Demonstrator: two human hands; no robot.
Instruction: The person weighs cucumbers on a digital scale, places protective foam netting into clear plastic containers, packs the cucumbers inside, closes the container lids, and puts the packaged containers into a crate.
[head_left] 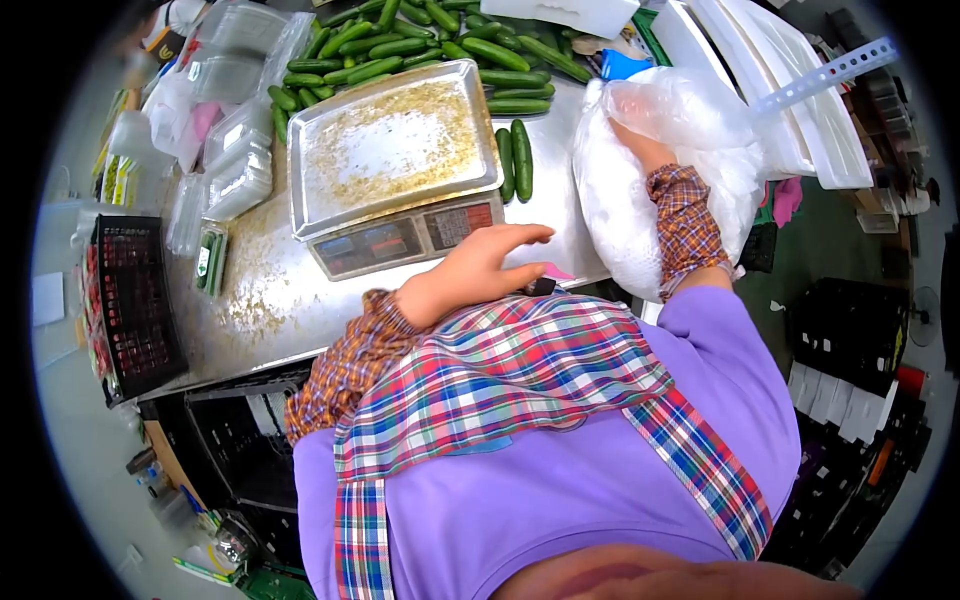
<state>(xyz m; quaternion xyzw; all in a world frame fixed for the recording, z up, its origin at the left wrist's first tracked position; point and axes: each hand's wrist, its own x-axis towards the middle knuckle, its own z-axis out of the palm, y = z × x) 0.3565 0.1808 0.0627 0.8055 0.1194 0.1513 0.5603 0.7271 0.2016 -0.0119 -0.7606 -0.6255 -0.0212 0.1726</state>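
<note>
My left hand point(475, 270) is held just in front of the weighing scale point(375, 245), thumb and fingers apart, with nothing in it. A shallow metal tray point(395, 140) with dried yellowish residue rests on the scale. My right hand point(640, 135) reaches into a large white translucent plastic bag point(625, 230) on the right. Plastic covers its fingers, so their grip is hidden. Two cucumbers point(522, 160) lie side by side between the scale and the bag. Behind the tray is a big heap of cucumbers point(400, 45).
Clear plastic trays point(240, 150) are stacked at the left, with a wrapped cucumber pack point(211, 260) nearby. A black crate point(135, 300) stands by the left edge of the steel table point(250, 340). White boxes point(790, 120) and a perforated strip point(825, 75) are beyond the bag.
</note>
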